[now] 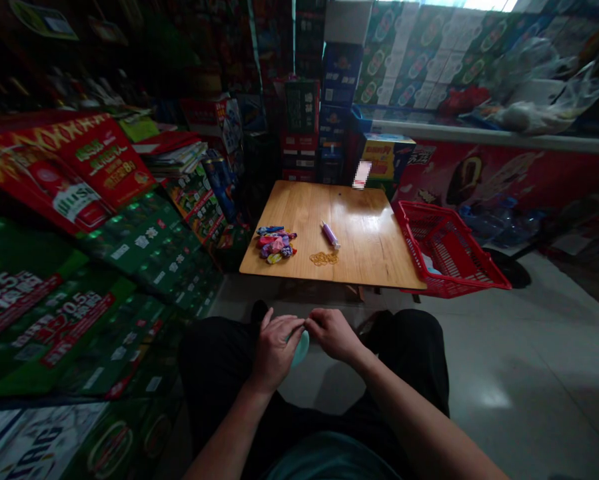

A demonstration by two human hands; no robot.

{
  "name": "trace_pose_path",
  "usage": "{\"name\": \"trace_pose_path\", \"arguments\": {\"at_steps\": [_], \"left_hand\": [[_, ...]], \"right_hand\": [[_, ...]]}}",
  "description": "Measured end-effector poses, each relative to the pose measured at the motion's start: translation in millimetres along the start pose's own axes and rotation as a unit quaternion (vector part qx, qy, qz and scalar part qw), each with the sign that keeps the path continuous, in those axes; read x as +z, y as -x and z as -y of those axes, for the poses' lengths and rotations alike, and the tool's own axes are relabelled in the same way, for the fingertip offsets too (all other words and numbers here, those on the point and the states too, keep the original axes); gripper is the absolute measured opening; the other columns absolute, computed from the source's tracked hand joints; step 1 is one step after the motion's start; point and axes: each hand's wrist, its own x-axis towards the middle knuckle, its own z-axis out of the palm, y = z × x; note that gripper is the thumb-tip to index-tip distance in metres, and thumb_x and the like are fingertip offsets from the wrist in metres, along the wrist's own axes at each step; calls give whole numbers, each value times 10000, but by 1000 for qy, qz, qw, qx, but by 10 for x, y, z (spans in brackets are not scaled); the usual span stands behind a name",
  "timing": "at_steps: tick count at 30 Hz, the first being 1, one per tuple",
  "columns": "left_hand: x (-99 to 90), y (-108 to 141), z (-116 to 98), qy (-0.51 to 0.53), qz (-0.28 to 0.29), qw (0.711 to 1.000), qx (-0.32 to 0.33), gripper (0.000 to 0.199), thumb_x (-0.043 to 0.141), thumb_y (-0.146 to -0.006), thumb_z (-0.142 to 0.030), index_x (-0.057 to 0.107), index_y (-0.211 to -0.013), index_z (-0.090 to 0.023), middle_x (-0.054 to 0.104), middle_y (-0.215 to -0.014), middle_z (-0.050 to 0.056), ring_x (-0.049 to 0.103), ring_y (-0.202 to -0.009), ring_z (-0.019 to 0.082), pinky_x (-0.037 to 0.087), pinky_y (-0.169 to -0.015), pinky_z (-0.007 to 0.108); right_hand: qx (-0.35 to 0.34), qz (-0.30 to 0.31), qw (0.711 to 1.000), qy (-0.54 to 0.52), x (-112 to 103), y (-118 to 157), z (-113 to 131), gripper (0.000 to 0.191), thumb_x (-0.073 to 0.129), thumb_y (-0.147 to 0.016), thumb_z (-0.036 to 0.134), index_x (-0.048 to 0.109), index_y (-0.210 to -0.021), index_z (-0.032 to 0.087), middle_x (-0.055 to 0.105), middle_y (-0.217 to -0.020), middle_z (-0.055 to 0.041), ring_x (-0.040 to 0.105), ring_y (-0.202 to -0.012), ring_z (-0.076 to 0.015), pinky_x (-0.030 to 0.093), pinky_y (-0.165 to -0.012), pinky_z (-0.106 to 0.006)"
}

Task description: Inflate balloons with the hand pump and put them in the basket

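Above the floor between my knees, my left hand (275, 345) is closed around the neck of a small mint-green balloon (300, 348). The balloon's rounded body hangs below the fingers, partly hidden by them. My right hand (333, 333) meets the left at the fingertips, its thumb and fingers pinched together at the balloon's neck. What exactly lies between those fingertips is too small to see. On the wooden table (364, 247) ahead lie a purple hand pump (330, 235), a loose heap of yellow rubber bands (324, 258) and a pile of small colourful crumpled pieces (276, 244).
A red plastic basket (454, 250) stands against the table's right side. Stacked green drink cartons (129, 260) crowd the left. More boxes (336, 100) rise behind the table. A counter (479, 130) bearing plastic bags runs along the right back, above a tiled floor (499, 360).
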Motion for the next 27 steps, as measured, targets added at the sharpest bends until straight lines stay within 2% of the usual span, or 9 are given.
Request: {"name": "trace_pose_path", "arguments": {"at_steps": [4, 10, 11, 14, 17, 19, 22, 27], "left_hand": [[-66, -114, 119, -4, 27, 999, 16, 162, 750, -808, -233, 813, -910, -342, 786, -930, 44, 705, -942, 276, 131, -1221, 536], [-99, -294, 248, 35, 43, 998, -38, 87, 770, -779, -260, 813, -828, -318, 781, -866, 43, 698, -884, 259, 157, -1223, 517], [-95, -315, 270, 42, 41, 997, -53, 71, 768, -782, -272, 813, -818, -314, 780, -859, 41, 698, -868, 255, 168, -1222, 515], [-82, -361, 342, 57, 29, 993, -104, 57, 759, -794, -314, 813, -807, -304, 783, -857, 36, 703, -849, 253, 223, -1209, 504], [-71, -388, 401, 42, 29, 990, -131, 106, 732, -820, -353, 816, -820, -288, 786, -871, 38, 712, -844, 256, 294, -1178, 486], [-62, -403, 421, 38, 31, 989, -142, 133, 718, -832, -369, 812, -808, -277, 785, -862, 39, 715, -860, 261, 319, -1164, 476], [-43, -420, 435, 37, 34, 986, -157, 143, 720, -828, -378, 807, -792, -271, 782, -850, 41, 714, -904, 275, 322, -1163, 477], [-9, -433, 478, 49, 31, 981, -183, 134, 733, -809, -375, 812, -790, -268, 781, -851, 51, 710, -942, 289, 330, -1161, 481]], "right_hand": [[-8, 29, 1000, 2, -2, -124, -30, 333, 557, -910, 282, 535, -594, 179, 484, -536, 39, 387, -532, -98, 249, -529, -244], [7, 91, 996, -6, -38, -410, -210, 299, 569, -906, 309, 645, -652, 170, 580, -561, 26, 478, -527, -102, 303, -509, -215], [23, 84, 996, 5, -72, -499, -275, 293, 578, -902, 318, 667, -665, 170, 603, -570, 19, 502, -527, -107, 321, -511, -214], [79, 8, 995, 60, -256, -850, -540, 232, 599, -885, 307, 728, -759, 162, 684, -652, -19, 582, -579, -133, 385, -570, -225], [120, -75, 983, 118, -521, -1246, -843, 203, 572, -881, 236, 746, -846, 138, 736, -813, -92, 651, -750, -184, 424, -688, -259], [135, -109, 973, 152, -679, -1480, -1012, 222, 549, -891, 215, 753, -911, 128, 742, -907, -129, 661, -833, -208, 432, -752, -278], [137, -122, 965, 187, -809, -1747, -1180, 228, 551, -895, 191, 754, -984, 139, 730, -1038, -144, 649, -941, -218, 428, -818, -278], [129, -105, 963, 214, -792, -1987, -1323, 190, 621, -858, 173, 761, -984, 153, 693, -1133, -146, 629, -968, -221, 425, -839, -286]]}}
